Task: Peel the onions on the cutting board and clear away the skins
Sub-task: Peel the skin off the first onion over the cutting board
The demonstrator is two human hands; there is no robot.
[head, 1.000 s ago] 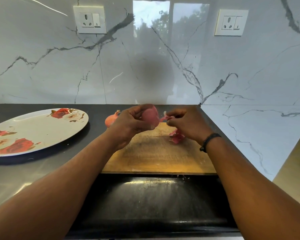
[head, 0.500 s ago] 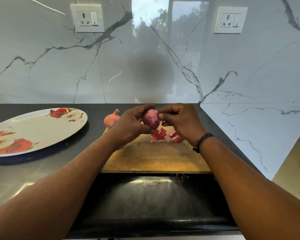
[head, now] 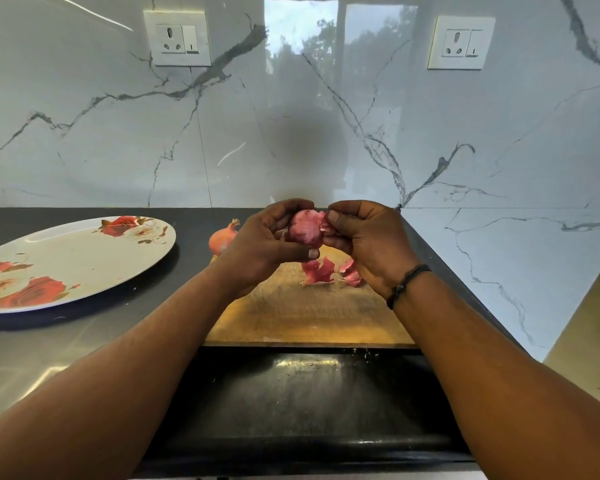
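The dark, glossy table (head: 84, 341) runs to a white marble wall with grey veins (head: 291, 133), where two white sockets with switches (head: 177, 38) are fixed, and the same marble covers the side wall at my right. On the table lies a worn wooden cutting board (head: 309, 317), and to its left a big oval white plate with red roses (head: 73, 258); the picture edge cuts off the left end of the plate. I hold the half-peeled pink-red onion (head: 305, 228) above the far part of the board: my left hand (head: 267, 244) grips it with fingers curled around it, and my right hand (head: 368, 237) pinches a loose flap of skin at its right side. Torn pink skins (head: 321, 271) lie on the board under my hands, partly hidden by my right hand. A second onion, orange and unpeeled (head: 222, 239), sits at the far left corner of the board, half covered by my left hand. A black band (head: 407, 284) is around my right wrist.
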